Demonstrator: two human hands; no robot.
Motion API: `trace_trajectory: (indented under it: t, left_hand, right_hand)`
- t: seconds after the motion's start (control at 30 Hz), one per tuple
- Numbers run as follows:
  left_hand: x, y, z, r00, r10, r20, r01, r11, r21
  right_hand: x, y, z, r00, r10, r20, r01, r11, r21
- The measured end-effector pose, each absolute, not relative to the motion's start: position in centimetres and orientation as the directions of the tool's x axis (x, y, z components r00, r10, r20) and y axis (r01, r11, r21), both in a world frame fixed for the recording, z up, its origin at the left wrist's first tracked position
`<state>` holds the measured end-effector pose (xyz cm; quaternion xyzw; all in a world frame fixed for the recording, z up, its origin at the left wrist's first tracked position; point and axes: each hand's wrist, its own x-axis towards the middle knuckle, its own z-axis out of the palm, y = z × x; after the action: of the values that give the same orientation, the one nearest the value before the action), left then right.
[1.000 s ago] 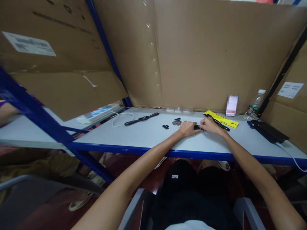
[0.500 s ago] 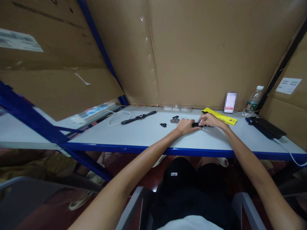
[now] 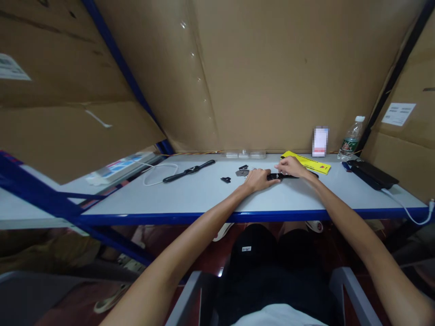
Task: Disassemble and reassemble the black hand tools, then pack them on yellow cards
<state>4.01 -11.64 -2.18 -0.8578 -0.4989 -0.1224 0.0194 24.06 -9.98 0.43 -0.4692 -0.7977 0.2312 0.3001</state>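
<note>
Brown cardboard sheets [image 3: 251,81] stand behind and beside a pale tabletop [image 3: 190,194] with a blue front edge. On it, near the back and right of centre, lies a long black item [image 3: 274,176], its left end at the left hand [image 3: 257,180] and its other end reaching past the right hand [image 3: 292,167]. Left hand: palm down, fingers partly curled, fingertips on the black item near its left end; full grip not resolvable. Right hand: fingers bent and drawn together above the item's middle; whether they pinch a small part cannot be told. Left of the left hand: a grey flat piece [image 3: 242,173], a small black piece [image 3: 243,167] just behind it, and a black bracket-like piece [image 3: 226,179] nearer the front edge. Farther left, a black strap-like object [image 3: 189,170] lies at a slant beside a white cable [image 3: 159,183]. Behind the right hand, a yellow strip [image 3: 311,164]; beyond it, a phone with blurred screen [image 3: 320,141], upright, and a clear bottle [image 3: 351,138] with a green label. Right side: a black case [image 3: 373,174], flat.
</note>
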Motion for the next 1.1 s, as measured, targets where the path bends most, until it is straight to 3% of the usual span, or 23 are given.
trace_trajectory:
  t: [0.17, 0.27, 0.43, 0.73, 0.9, 1.1]
  left_hand:
    - [4.1, -11.7, -2.1, 0.458, 0.861, 0.224, 0.861, -0.492, 0.13]
    - [4.1, -11.5, -2.2, 0.457, 0.861, 0.223, 0.859, -0.493, 0.142]
    - [4.1, -11.3, -2.3, 0.454, 0.858, 0.239, 0.861, -0.492, 0.128]
    - [4.0, -11.5, -2.1, 0.457, 0.861, 0.222, 0.861, -0.491, 0.133]
    - [4.0, -11.4, -2.2, 0.47, 0.85, 0.238, 0.856, -0.505, 0.112]
    - [4.0, -11.3, -2.3, 0.474, 0.848, 0.237, 0.858, -0.506, 0.093]
  right_hand:
    - [24.6, -9.9, 0.7, -0.443, 0.88, 0.174, 0.546, 0.419, -0.725]
    - [24.3, -10.1, 0.7, -0.46, 0.875, 0.148, 0.609, 0.432, -0.665]
    - [23.0, -10.6, 0.1, -0.418, 0.873, 0.25, 0.661, 0.482, -0.575]
    - [23.4, -10.2, 0.6, -0.322, 0.929, 0.182, 0.52, 0.334, -0.786]
    - [24.0, -10.2, 0.8, -0.317, 0.937, 0.146, 0.517, 0.3, -0.802]
    - [24.2, -9.7, 0.5, -0.241, 0.945, 0.219, 0.506, 0.315, -0.803]
